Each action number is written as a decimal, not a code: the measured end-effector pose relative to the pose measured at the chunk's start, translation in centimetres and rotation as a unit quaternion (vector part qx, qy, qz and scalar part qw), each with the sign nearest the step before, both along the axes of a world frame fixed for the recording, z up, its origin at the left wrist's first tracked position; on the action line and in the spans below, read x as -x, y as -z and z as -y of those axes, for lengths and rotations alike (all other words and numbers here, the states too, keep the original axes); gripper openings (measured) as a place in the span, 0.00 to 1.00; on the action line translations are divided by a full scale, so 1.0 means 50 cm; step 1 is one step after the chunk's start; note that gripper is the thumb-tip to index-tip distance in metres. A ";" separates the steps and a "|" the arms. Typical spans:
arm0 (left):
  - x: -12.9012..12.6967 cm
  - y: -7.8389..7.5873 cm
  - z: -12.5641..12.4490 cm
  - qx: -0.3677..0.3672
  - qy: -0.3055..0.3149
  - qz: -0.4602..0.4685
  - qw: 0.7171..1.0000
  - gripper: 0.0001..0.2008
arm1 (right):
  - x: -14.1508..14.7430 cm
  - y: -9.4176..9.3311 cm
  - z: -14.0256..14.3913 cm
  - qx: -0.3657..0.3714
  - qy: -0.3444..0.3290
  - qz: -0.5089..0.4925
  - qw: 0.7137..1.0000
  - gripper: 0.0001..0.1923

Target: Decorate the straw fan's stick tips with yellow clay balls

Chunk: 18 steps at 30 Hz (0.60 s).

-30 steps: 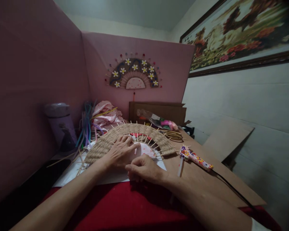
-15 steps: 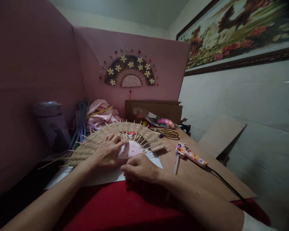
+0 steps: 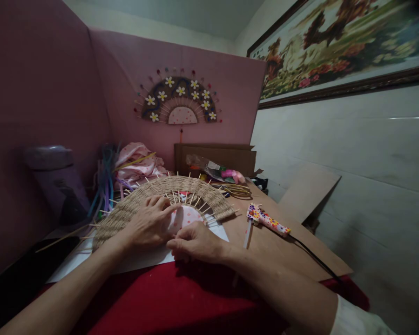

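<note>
A woven straw fan [image 3: 125, 214] with thin sticks poking past its rim lies on a white sheet [image 3: 214, 228]. At its base is a half-circle of pink polka-dot cloth [image 3: 186, 216]. My left hand [image 3: 153, 221] rests on the straw and the cloth's left side, palm down, fingers spread. Over the lower edge of the cloth, my right hand [image 3: 195, 244] is closed, thumb and fingers drawn together. What its fingertips grip, if anything, is hidden.
A flower-patterned glue gun [image 3: 267, 221] with a black cord lies on the brown board [image 3: 293, 256] to the right. Behind the fan are pink cloth [image 3: 136, 160], coiled cord [image 3: 239, 190] and cardboard [image 3: 216, 156]. A tumbler [image 3: 57, 181] stands left. A finished fan [image 3: 179, 100] hangs on the pink panel.
The camera has turned slightly, so the whole scene sits a little further left. Both hands keep nearly the same place on the fan.
</note>
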<state>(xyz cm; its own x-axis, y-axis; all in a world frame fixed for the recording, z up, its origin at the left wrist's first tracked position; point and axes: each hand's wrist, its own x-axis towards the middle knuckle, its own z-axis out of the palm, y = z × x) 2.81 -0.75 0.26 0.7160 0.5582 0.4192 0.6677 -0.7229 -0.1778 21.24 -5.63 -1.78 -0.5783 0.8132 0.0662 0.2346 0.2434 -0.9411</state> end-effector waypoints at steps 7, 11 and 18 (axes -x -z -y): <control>-0.009 0.000 0.007 -0.019 -0.018 -0.027 0.999 0.25 | 0.000 0.004 -0.002 -0.005 0.000 -0.002 1.000 0.16; -0.011 0.001 0.009 -0.018 -0.023 -0.031 0.999 0.23 | 0.003 0.005 -0.001 -0.002 0.005 -0.003 1.000 0.16; -0.014 -0.003 0.016 -0.031 -0.041 -0.043 0.998 0.25 | 0.002 0.007 -0.001 -0.006 -0.001 -0.005 1.000 0.16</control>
